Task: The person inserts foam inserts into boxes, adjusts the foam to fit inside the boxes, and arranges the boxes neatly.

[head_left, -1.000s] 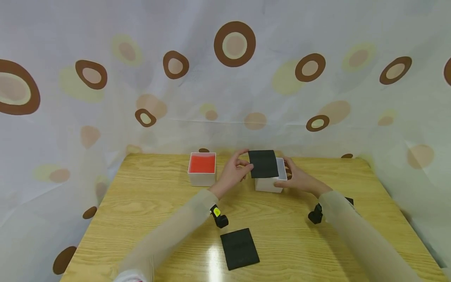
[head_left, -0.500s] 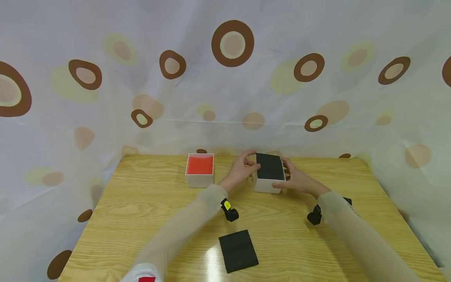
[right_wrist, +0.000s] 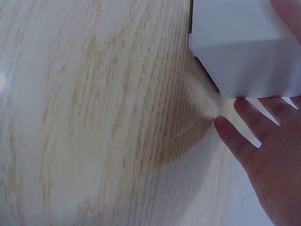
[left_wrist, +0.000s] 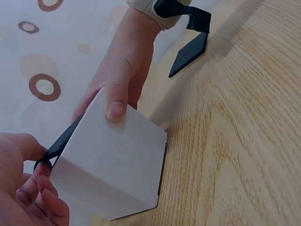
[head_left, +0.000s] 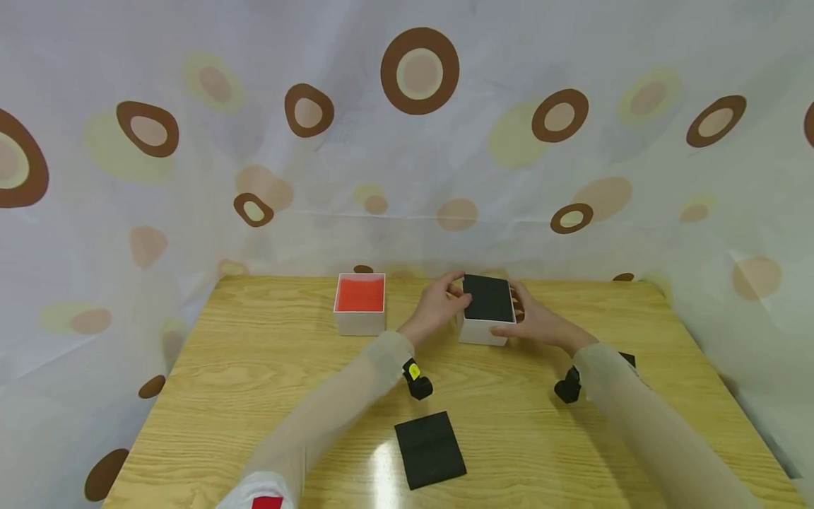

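Note:
My left hand [head_left: 437, 305] pinches the left edge of a black square cloth [head_left: 491, 300] between thumb and forefinger. The cloth lies across the opening of a white box [head_left: 482, 332], covering it almost fully. In the left wrist view the pinched edge of the cloth [left_wrist: 62, 141] sticks up past the box rim. My right hand [head_left: 540, 322] holds the box, with its thumb on the front wall and its fingers along the right side. In the right wrist view those fingertips [right_wrist: 225, 126] lie spread beside the box wall [right_wrist: 249, 70].
Left of the hands stands a second white box [head_left: 360, 324] with a red cloth [head_left: 360, 294] inside. Another black square [head_left: 430, 450] lies flat near the table's front. A further black piece [head_left: 627, 359] shows partly behind the right forearm. A patterned curtain [head_left: 407, 177] hangs behind the table [head_left: 267, 375].
My left hand has moved right and lowered the black cloth from above the box's left part onto its opening. My right hand has stayed on the box.

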Demonstrator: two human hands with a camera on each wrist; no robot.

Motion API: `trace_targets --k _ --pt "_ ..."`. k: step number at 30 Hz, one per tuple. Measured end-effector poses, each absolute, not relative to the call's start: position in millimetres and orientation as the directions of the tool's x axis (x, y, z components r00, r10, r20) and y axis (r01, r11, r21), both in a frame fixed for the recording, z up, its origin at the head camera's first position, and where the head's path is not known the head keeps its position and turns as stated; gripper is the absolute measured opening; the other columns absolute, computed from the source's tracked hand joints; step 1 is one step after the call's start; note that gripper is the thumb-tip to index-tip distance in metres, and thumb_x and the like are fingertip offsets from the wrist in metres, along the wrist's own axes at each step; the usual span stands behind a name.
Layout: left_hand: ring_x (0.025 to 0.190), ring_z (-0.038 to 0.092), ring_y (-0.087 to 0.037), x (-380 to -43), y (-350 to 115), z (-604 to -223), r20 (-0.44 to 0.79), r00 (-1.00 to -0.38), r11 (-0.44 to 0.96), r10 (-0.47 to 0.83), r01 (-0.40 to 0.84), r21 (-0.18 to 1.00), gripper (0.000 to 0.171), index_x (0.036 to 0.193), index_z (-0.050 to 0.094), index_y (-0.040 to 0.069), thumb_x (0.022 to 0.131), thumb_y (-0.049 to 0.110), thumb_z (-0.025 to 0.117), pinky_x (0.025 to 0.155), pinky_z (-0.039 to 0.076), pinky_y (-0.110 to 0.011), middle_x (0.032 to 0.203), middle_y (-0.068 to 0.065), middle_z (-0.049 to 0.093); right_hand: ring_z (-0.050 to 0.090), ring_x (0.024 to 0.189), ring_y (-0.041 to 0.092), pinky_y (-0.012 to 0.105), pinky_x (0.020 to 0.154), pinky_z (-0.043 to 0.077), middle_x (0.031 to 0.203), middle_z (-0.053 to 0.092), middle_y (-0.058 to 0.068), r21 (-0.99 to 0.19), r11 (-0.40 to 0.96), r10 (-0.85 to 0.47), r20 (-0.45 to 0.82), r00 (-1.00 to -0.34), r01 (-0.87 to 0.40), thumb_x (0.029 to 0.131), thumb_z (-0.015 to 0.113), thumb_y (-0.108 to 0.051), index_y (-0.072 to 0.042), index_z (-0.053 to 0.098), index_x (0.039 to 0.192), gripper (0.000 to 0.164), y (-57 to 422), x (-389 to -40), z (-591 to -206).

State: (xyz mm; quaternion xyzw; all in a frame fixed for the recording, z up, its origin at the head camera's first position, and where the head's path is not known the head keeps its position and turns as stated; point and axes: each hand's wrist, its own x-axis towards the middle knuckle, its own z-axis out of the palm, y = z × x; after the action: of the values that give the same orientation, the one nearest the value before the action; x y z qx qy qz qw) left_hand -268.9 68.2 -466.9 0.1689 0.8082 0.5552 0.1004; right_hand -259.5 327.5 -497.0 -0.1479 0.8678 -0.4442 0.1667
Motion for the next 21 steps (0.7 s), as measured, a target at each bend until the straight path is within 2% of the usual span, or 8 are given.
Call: trace_targets --k 7,11,16,21 --pt "0.072 0.054 -0.012 -269.4 69.3 -465.6 0.062 -0.915 0.412 0.398 0.238 0.879 0.058 0.155 0.046 0.004 0.103 0.019 0.065 0.064 0.043 -0.021 0.109 -0.01 0.069 0.047 0.134 0.042 0.056 0.109 0.042 0.16 0.027 0.026 -0.823 0.558 -0.408 -0.157 -0.899 -0.11 0.093 0.081 -0.029 -0.014 0.001 0.165 0.108 327.9 -260.6 -497.6" --pt "0.069 0.052 -0.013 -270.8 70.5 -467.7 0.052 -0.918 0.433 0.393 0.235 0.87 0.057 0.155 0.047 0.004 0.103 0.019 0.065 0.063 0.042 -0.023 0.107 -0.01 0.068 0.048 0.132 0.041 0.054 0.107 0.044 0.159 0.029 0.025 -0.831 0.543 -0.42 -0.147 -0.896 -0.118 0.093 0.081 -0.027 -0.014 0.002 0.164 0.107 328.4 -260.9 -498.4" --pt "0.075 0.055 -0.016 -272.3 71.3 -473.4 0.046 -0.924 0.438 0.379 0.223 0.871 0.056 0.153 0.048 0.005 0.103 0.02 0.067 0.066 0.045 -0.024 0.107 -0.01 0.067 0.048 0.132 0.041 0.056 0.109 0.043 0.159 0.029 0.024 -0.83 0.548 -0.412 -0.157 -0.897 -0.107 0.093 0.081 -0.029 -0.015 0.002 0.165 0.108 328.6 -260.5 -497.9" --pt "0.081 0.06 -0.018 -274.5 71.3 -475.1 0.059 -0.928 0.43 0.368 0.227 0.874 0.057 0.154 0.048 0.008 0.102 0.024 0.068 0.071 0.051 -0.028 0.115 -0.012 0.066 0.048 0.133 0.041 0.055 0.108 0.043 0.158 0.031 0.023 -0.827 0.551 -0.41 -0.153 -0.899 -0.111 0.092 0.081 -0.029 -0.016 0.002 0.165 0.108 328.8 -260.9 -498.9"
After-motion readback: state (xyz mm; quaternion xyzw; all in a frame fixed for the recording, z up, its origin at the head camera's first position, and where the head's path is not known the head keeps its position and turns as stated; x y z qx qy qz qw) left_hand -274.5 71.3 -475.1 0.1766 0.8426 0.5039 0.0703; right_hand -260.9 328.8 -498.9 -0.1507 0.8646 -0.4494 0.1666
